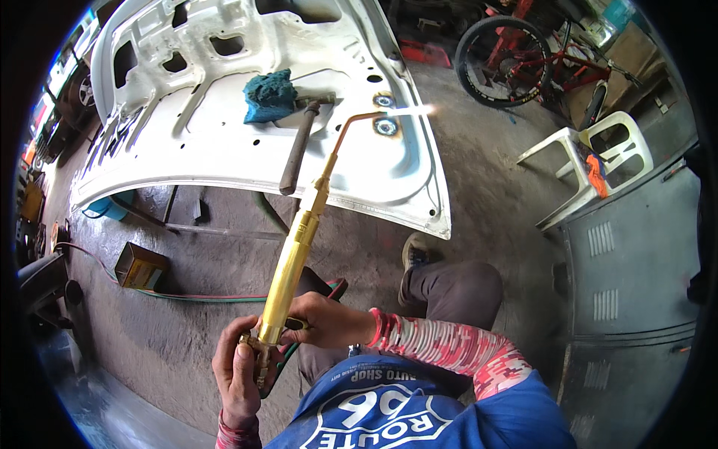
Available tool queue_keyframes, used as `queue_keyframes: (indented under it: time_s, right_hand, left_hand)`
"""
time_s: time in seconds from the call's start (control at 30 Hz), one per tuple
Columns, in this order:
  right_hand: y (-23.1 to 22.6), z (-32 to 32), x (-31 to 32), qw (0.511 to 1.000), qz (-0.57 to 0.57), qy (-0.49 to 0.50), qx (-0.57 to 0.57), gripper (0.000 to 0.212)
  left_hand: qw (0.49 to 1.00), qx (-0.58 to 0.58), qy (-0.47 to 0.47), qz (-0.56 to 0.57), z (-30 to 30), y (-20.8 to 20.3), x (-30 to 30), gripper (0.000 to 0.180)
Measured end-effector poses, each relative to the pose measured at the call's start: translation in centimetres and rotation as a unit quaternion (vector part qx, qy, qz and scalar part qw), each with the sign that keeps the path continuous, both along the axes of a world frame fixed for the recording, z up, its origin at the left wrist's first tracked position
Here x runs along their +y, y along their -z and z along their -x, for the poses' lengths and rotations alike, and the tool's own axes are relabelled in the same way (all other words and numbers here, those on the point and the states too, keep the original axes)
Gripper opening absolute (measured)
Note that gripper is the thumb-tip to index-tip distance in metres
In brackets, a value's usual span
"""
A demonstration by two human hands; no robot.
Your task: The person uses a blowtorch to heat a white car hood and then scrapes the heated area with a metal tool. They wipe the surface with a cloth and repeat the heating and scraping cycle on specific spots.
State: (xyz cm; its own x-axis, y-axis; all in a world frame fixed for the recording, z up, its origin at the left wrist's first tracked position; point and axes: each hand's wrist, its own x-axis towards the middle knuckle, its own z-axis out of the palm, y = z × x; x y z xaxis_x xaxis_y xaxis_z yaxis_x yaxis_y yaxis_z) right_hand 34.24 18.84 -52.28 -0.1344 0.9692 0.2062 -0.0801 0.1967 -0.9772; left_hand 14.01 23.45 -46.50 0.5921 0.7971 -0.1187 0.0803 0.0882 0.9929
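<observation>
A brass gas torch [290,262] slants up and away from me, its bent copper tip over the corner of a white car hood [224,161]. From the tip a bright white flame [407,111] points right, beside two scorched round spots. My left hand [238,367] is closed around the torch's valve end. Close against the torch's lower barrel, my right hand [325,318] has its fingers curled in; a small dark and yellowish piece shows at them, too unclear to name. On the hood lie a hammer [299,150] and a crumpled teal cloth [269,96].
Red and green hoses [202,298] run across the concrete floor past a rusty square can [140,266]. To the right stand a white plastic chair [621,142] with an orange cloth and a grey metal panel [636,254]. A red bicycle [553,63] is behind.
</observation>
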Motion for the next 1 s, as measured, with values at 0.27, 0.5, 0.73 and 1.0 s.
queue_keyframes:
  time_s: [0.27, 0.5, 0.73, 1.0]
  right_hand:
    - [0.9, -1.2, 2.3, 0.997, -0.049, -0.053, -0.003, 0.035]
    - [1.8, 0.1, 3.4, 0.989, -0.132, -0.052, -0.038, 0.023]
    - [3.0, 0.2, 3.4, 0.983, -0.174, -0.06, 0.003, 0.023]
    - [3.3, -0.1, 2.3, 0.991, -0.082, -0.106, 0.025, 0.027]
  left_hand:
    - [0.998, 0.034, -0.036, -0.042, -0.6, -0.4, -0.3, 0.051]
    - [0.98, 0.094, -0.056, -0.164, 2.1, 1.1, -0.4, 0.05]
    - [0.979, 0.099, -0.081, -0.159, 2.4, 2.7, -1.4, 0.05]
    - [0.976, 0.117, -0.072, -0.172, 0.8, 1.2, -1.4, 0.049]
